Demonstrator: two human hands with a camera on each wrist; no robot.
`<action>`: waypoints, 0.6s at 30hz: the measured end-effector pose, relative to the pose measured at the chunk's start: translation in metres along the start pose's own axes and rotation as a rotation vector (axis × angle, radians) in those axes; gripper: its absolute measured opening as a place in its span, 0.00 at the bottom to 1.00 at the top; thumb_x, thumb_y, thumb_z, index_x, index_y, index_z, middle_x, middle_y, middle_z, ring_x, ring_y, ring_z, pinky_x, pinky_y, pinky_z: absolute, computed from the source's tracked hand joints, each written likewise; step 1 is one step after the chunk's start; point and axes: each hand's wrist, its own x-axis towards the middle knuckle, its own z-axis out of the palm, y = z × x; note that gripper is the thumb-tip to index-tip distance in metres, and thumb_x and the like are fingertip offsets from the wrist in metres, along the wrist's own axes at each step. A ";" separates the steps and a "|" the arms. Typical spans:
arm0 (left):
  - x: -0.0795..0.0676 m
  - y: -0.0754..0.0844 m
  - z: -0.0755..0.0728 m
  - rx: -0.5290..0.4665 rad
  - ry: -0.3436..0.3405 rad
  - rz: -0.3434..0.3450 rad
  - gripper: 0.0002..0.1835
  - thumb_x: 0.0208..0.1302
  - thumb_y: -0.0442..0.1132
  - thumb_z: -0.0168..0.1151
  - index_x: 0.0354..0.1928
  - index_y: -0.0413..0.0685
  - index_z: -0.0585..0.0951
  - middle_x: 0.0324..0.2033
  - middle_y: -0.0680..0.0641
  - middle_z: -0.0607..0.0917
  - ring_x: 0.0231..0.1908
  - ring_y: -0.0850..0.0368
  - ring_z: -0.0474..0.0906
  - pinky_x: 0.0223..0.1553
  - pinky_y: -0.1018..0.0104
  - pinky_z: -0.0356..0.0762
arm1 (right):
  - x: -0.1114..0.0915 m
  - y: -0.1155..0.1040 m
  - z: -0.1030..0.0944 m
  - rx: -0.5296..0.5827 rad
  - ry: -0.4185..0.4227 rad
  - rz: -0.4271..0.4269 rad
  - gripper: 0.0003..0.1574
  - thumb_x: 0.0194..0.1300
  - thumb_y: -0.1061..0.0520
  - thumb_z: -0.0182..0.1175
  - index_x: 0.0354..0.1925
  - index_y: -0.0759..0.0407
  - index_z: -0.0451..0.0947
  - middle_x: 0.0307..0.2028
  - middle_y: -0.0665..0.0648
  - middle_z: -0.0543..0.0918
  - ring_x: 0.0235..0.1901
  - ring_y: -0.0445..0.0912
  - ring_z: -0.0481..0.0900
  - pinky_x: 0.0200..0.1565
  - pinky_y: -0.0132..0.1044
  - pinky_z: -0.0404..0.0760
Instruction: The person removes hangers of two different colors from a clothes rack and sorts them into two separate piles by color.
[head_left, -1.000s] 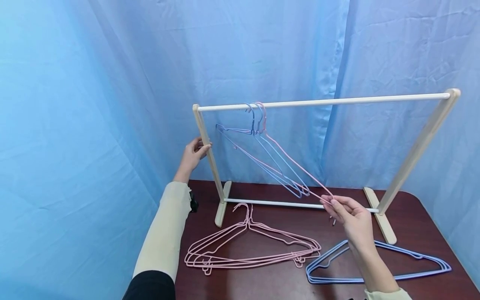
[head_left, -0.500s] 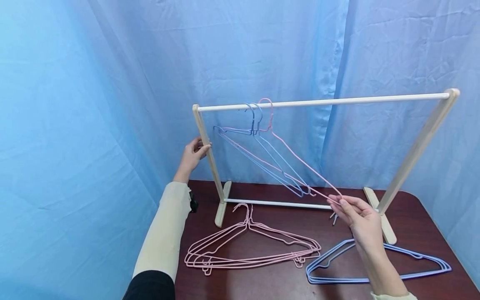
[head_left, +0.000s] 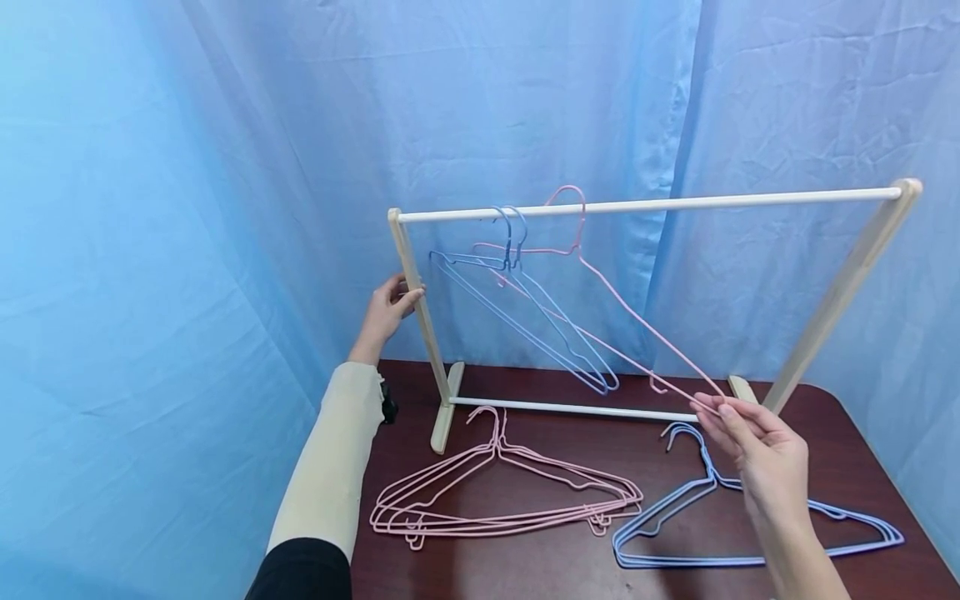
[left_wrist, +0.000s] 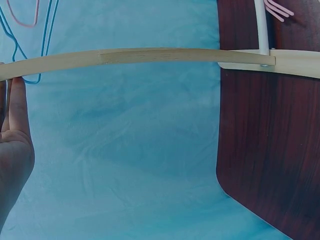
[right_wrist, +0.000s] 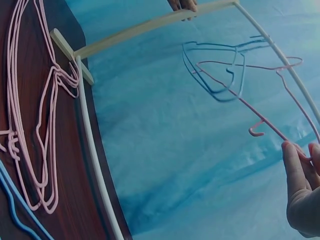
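My right hand (head_left: 768,450) pinches the near corner of a pink wire hanger (head_left: 638,317) between thumb and fingers. The hanger slants up and away, its hook looped above the white rail (head_left: 712,202); a small hook on its bottom bar shows in the right wrist view. To its left, two blue hangers (head_left: 510,242) hang on the rail and overlap the pink one. On the left, my left hand (head_left: 392,308) grips the wooden upright (head_left: 426,333) of the rack, thumb in front and fingers partly hidden behind it.
Below the rack, a pile of pink hangers (head_left: 497,450) lies on the dark table (head_left: 540,575). Blue hangers (head_left: 705,458) lie at the right, partly behind my right forearm. A white lower bar (head_left: 570,408) joins the rack's feet; blue curtains hang behind.
My right hand has moved right with the pink hanger, whose hook has slid right along the rail, away from the blue hangers, and risen slightly. My left hand has stayed on the upright.
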 end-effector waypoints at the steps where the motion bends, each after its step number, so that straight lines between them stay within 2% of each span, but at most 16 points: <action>1: 0.000 0.000 0.000 0.001 -0.002 0.001 0.27 0.73 0.49 0.59 0.68 0.45 0.71 0.58 0.35 0.79 0.61 0.40 0.77 0.65 0.48 0.76 | -0.001 -0.002 -0.002 0.020 0.003 -0.004 0.14 0.68 0.78 0.50 0.46 0.80 0.80 0.40 0.68 0.89 0.41 0.55 0.89 0.44 0.43 0.85; 9: 0.003 -0.001 0.001 -0.001 -0.008 0.005 0.29 0.72 0.49 0.59 0.69 0.44 0.70 0.59 0.35 0.78 0.62 0.40 0.76 0.65 0.47 0.75 | -0.007 -0.014 -0.015 0.127 0.080 -0.056 0.14 0.67 0.81 0.47 0.45 0.84 0.77 0.38 0.73 0.88 0.40 0.60 0.88 0.43 0.47 0.83; 14: 0.001 -0.002 0.000 0.005 -0.004 0.001 0.28 0.73 0.48 0.58 0.70 0.44 0.70 0.59 0.35 0.79 0.62 0.40 0.76 0.66 0.49 0.75 | -0.013 -0.020 -0.022 0.174 0.073 -0.073 0.15 0.67 0.82 0.45 0.47 0.86 0.76 0.39 0.74 0.87 0.40 0.61 0.88 0.43 0.49 0.84; 18: -0.001 -0.001 -0.002 0.002 -0.006 -0.009 0.28 0.73 0.48 0.58 0.70 0.44 0.70 0.59 0.35 0.78 0.62 0.40 0.76 0.66 0.49 0.75 | -0.018 -0.024 -0.028 0.138 0.069 -0.073 0.16 0.68 0.81 0.45 0.49 0.86 0.75 0.40 0.73 0.87 0.41 0.61 0.88 0.43 0.49 0.84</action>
